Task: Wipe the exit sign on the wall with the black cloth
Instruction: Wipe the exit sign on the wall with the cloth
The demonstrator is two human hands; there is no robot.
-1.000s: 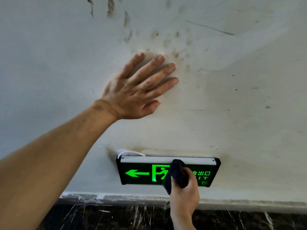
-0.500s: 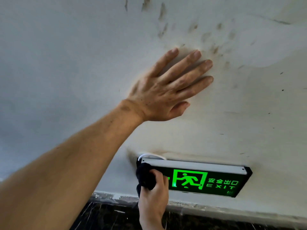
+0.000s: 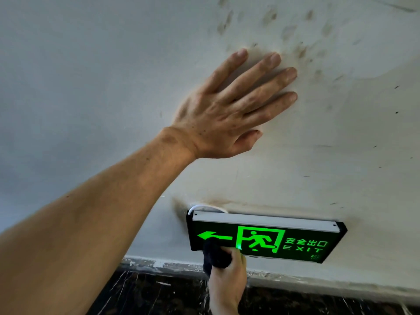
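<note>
The exit sign [image 3: 284, 241] is a black box with glowing green arrow, running figure and "EXIT" lettering, fixed low on the wall just above the floor line. My right hand [image 3: 227, 283] comes up from below and grips a bunched black cloth [image 3: 214, 253], pressed against the sign's lower left corner under the arrow. My left hand [image 3: 229, 112] lies flat on the wall above the sign, fingers spread, holding nothing.
The pale wall [image 3: 91, 76] is stained with dark smudges [image 3: 302, 51] near my left fingertips. A white cable [image 3: 193, 209] loops out at the sign's top left. Below runs a chipped skirting edge [image 3: 318, 283] and dark marbled floor [image 3: 147, 296].
My right hand with the cloth slid from the middle of the sign to its left end, then down to the lower left corner. The left hand stayed on the wall.
</note>
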